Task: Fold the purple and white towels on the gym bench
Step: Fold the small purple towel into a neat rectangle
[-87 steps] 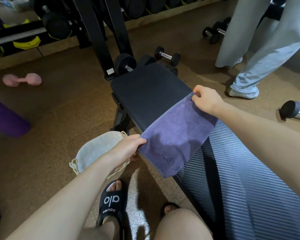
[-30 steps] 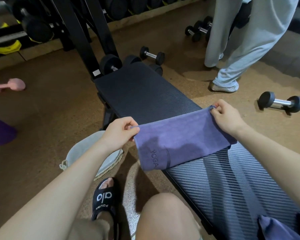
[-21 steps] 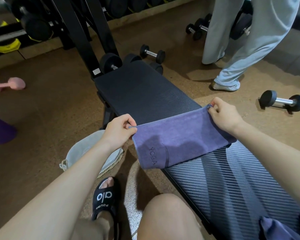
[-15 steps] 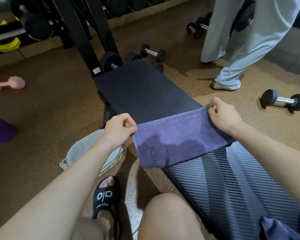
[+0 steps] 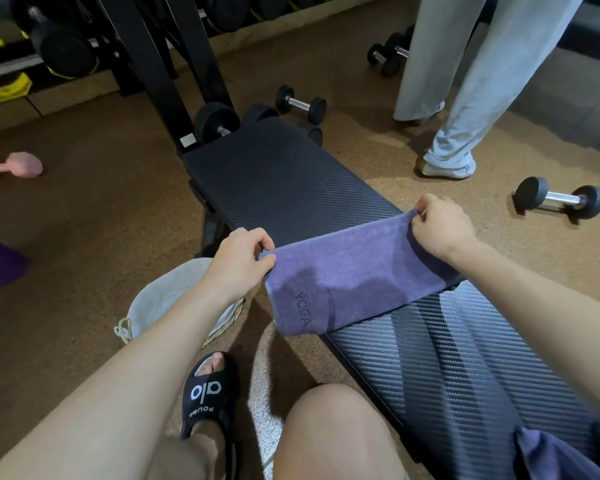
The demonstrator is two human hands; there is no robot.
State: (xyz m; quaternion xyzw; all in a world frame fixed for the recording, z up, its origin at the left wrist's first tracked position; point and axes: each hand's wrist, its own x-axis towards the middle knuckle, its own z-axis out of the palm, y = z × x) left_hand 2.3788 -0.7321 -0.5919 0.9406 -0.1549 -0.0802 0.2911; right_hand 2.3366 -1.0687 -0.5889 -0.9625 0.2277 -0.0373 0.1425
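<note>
Presently, the purple towel [image 5: 354, 275], already doubled, is being held taut across the gym bench [image 5: 291, 188], one upper corner being pinched by the left hand [image 5: 241, 263], the other by the right hand [image 5: 442, 226]. Further folds are judged outstanding; no white towel is being clearly seen.

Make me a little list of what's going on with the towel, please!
towel: folded purple cloth towel printed YOGA, stretched across the bench
left hand: pinches the towel's left corner
right hand: pinches the towel's right corner
bench: black ribbed padded gym bench, towel's lower edge hangs off its near side
floor: black round-ended metal dumbbell; pale cloth drawstring bag
white towel: not visible
</note>
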